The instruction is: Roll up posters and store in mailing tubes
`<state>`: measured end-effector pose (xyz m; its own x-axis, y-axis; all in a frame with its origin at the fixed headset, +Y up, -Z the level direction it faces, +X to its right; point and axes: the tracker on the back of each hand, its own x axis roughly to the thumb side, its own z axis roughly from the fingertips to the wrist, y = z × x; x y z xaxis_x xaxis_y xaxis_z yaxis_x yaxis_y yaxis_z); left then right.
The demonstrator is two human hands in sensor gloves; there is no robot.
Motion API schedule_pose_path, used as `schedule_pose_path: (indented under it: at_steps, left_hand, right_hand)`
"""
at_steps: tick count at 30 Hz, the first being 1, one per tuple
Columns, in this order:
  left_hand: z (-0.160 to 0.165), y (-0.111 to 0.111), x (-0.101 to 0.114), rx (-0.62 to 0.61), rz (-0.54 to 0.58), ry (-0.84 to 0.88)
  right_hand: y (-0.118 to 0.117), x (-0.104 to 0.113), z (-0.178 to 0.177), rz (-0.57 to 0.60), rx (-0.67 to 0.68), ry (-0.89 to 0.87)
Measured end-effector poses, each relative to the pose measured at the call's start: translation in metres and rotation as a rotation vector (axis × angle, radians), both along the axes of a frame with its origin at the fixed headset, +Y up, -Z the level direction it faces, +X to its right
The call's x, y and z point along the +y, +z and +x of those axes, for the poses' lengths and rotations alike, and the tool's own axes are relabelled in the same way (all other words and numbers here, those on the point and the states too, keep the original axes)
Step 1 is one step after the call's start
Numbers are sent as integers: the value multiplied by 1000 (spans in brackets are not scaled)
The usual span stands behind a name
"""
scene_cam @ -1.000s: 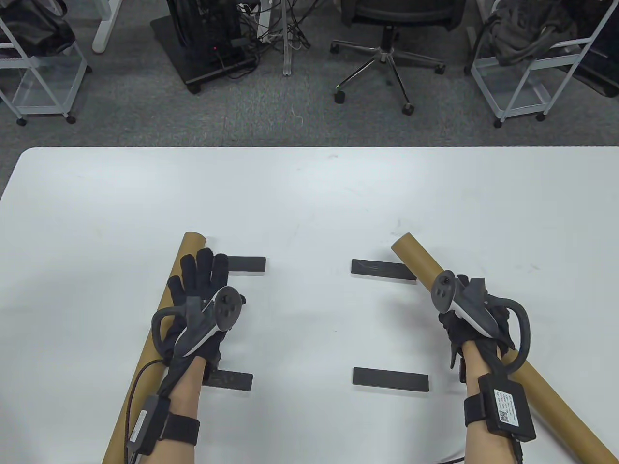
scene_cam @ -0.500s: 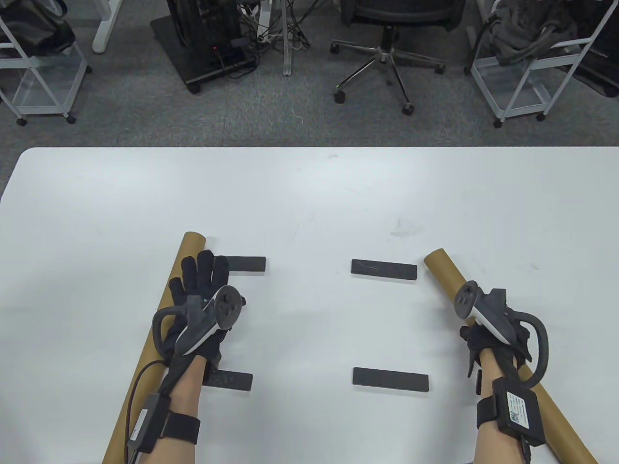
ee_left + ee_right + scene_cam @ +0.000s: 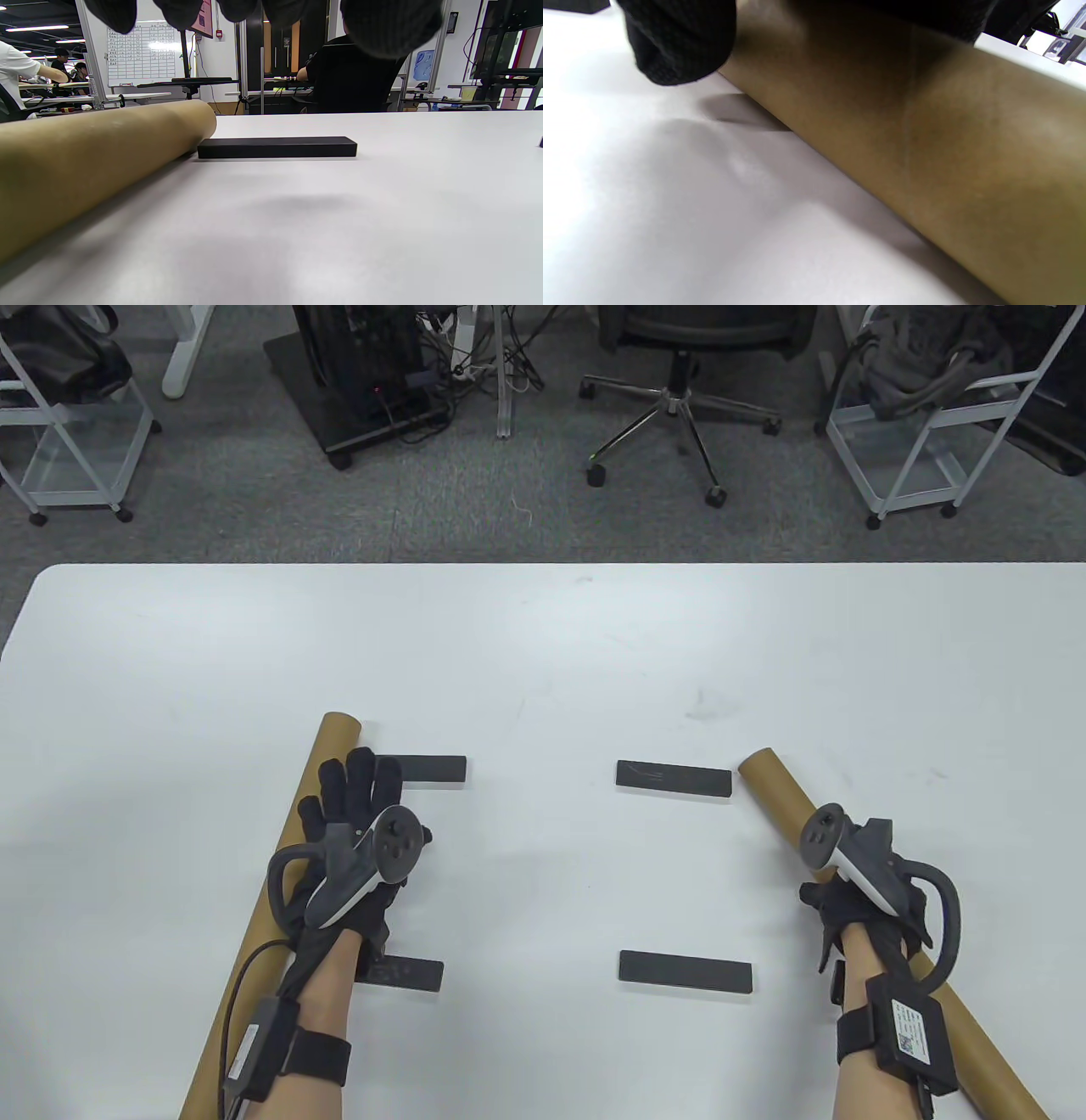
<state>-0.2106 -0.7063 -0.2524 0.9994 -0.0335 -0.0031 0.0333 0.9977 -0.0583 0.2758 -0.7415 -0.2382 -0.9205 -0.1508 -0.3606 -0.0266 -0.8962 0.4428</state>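
Table, white, carries everything and serves as landmark; no poster is visible anywhere on it, so the rolling step cannot be placed yet. Right tube, brown cardboard, lies diagonally at the table's near-right corner, its far end close beside the upper right black bar. Right hand rests over this tube; the wrist view shows a fingertip down beside it, but whether the fingers wrap it I cannot tell. Left tube lies along the table's near-left side, with the left hand spread flat, fingers straight, just beside it and holding nothing. Risk: round tubes near the front edge may roll or slide off if nudged by a wrist or cable. Contents: only closed-looking outer ends show; tube interiors hidden, contents undetermined. Remaining bars lie mid-table.
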Motion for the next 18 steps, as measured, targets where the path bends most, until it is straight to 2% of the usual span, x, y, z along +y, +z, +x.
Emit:
schedule_pose_path:
  at_steps: [9, 15, 18]
  left_hand:
    - [1, 0, -1, -8, -4, -5]
    - [3, 0, -1, -15, -1, -12]
    - [4, 2, -1, -23, -7, -2]
  right_hand:
    - [-3, 31, -20, 142, 79, -48]
    - [-5, 41, -70, 301, 246, -150]
    - [-6, 38, -99, 323, 350, -139]
